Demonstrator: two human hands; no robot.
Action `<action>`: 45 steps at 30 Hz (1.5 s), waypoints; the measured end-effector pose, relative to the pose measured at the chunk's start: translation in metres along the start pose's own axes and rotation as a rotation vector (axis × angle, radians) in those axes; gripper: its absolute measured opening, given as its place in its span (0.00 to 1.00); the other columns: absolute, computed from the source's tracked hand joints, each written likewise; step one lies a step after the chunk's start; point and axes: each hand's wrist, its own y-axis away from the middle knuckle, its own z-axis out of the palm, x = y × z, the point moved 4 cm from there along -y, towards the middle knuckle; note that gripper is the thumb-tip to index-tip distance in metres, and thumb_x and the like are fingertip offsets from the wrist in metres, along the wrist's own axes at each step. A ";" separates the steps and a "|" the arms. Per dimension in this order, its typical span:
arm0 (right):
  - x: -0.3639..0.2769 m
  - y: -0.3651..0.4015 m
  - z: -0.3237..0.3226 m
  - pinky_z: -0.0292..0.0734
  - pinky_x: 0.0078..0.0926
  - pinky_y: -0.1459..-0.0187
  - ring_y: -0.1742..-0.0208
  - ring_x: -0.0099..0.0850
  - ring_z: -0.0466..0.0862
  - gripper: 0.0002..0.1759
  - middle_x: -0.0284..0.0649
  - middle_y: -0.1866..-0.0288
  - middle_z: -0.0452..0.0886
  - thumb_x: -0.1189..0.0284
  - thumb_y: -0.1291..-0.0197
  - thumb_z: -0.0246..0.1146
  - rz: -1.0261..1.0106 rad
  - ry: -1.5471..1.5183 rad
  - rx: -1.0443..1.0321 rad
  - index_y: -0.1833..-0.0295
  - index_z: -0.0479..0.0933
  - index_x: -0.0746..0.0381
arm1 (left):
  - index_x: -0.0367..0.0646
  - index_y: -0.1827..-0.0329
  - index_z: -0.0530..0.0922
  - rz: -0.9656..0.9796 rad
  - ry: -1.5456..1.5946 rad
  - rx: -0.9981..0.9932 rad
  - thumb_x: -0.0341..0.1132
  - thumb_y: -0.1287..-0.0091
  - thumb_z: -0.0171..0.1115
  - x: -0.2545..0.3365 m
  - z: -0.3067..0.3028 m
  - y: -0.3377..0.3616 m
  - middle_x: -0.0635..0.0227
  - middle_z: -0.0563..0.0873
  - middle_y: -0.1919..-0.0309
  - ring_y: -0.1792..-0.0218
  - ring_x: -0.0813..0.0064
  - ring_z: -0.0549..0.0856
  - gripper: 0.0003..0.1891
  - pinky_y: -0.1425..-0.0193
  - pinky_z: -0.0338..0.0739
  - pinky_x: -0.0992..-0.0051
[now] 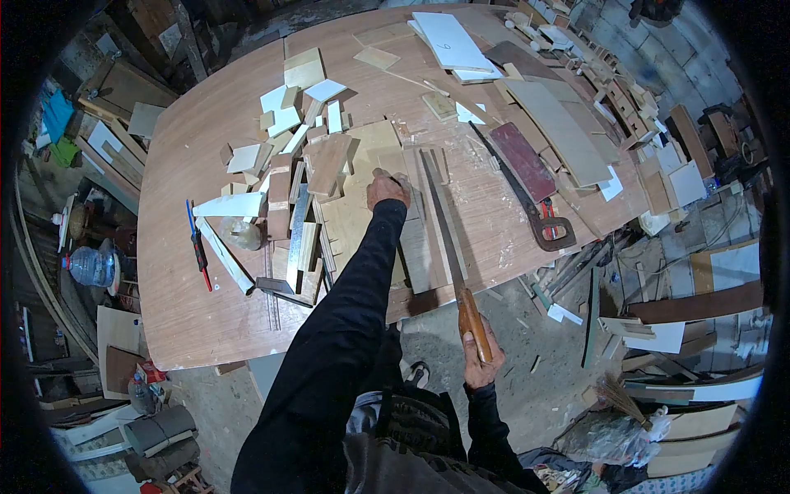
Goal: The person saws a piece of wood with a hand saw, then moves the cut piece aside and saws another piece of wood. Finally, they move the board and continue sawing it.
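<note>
My left hand [388, 189] is closed, its fingers curled down over the thin pale boards at the middle of the table; what its fingers grip is hidden. Beside it on the right lies a long greyish wooden board [421, 239]. My right hand [481, 358] is wrapped round the brown wooden handle of a long narrow tool [444, 226]. The tool's dark blade points away from me and lies over the boards, to the right of my left hand. A yellowish plywood sheet [362, 222] is partly under my left forearm.
Wood offcuts [329, 160] are heaped left of centre, near a metal square [297, 239]. Blue and red pliers-like tools [199, 247] lie at the left. A black-framed saw [518, 193] rests by a maroon block [523, 160]. White panels [453, 41] lie at the back.
</note>
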 end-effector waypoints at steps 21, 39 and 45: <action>-0.008 -0.009 0.002 0.79 0.32 0.51 0.52 0.35 0.85 0.22 0.50 0.48 0.83 0.69 0.34 0.61 0.031 0.020 -0.091 0.37 0.74 0.63 | 0.51 0.30 0.67 0.448 -0.119 0.290 0.39 0.34 0.48 -0.010 0.002 0.024 0.70 0.62 0.26 0.26 0.58 0.59 0.27 0.33 0.54 0.49; -0.025 -0.015 0.005 0.81 0.31 0.60 0.60 0.35 0.87 0.24 0.50 0.50 0.84 0.72 0.38 0.64 -0.019 0.081 -0.120 0.37 0.73 0.65 | 0.35 0.28 0.58 0.322 -0.073 0.157 0.44 0.31 0.46 -0.013 0.012 0.018 0.47 0.64 0.29 0.25 0.52 0.55 0.31 0.25 0.42 0.48; -0.026 -0.016 0.005 0.81 0.31 0.59 0.60 0.36 0.87 0.23 0.50 0.51 0.84 0.71 0.37 0.64 -0.019 0.061 -0.129 0.38 0.74 0.65 | 0.37 0.30 0.59 0.204 -0.050 0.082 0.45 0.33 0.52 -0.001 -0.003 0.021 0.52 0.73 0.39 0.33 0.58 0.66 0.32 0.33 0.52 0.49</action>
